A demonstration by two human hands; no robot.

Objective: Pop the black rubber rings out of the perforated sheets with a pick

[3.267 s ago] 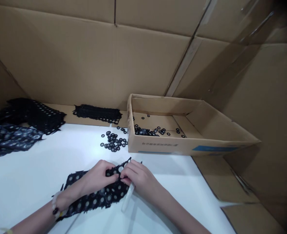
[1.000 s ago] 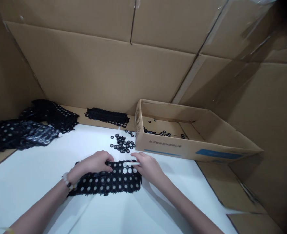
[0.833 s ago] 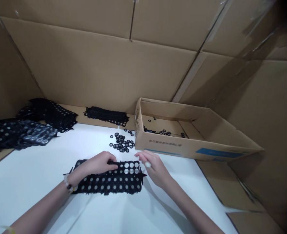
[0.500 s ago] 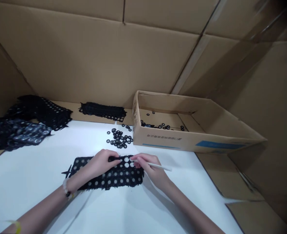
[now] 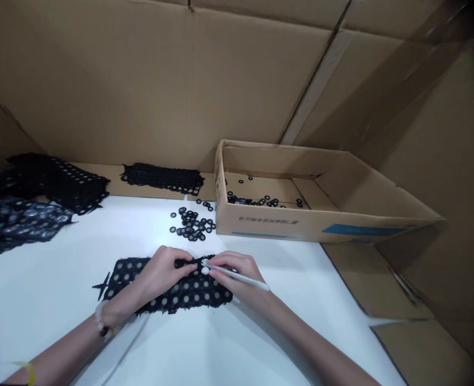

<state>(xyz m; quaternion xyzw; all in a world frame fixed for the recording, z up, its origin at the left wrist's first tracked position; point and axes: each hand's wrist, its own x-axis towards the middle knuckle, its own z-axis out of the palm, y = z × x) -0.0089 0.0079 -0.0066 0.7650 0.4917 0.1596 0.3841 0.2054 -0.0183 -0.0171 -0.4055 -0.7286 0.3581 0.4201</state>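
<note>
A black rubber sheet (image 5: 180, 292) full of round holes lies flat on the white table (image 5: 60, 279). My left hand (image 5: 160, 273) presses down on its upper middle, fingers curled over the edge. My right hand (image 5: 237, 271) holds a thin white stick (image 5: 237, 275) like a pen, its tip touching the sheet's top right part beside my left fingertips. A small heap of loose black rings (image 5: 191, 224) lies just beyond the sheet.
An open shallow cardboard box (image 5: 313, 228) with several black rings inside stands to the right. Stacks of black perforated sheets (image 5: 44, 187) sit at the far left and a flat stack (image 5: 160, 178) at the back. Cardboard walls enclose the table.
My right hand turned the white stick from lying across the sheet to a pen grip, its tip now pointed at the sheet. The sheet was laid flat from its earlier tilted position.
</note>
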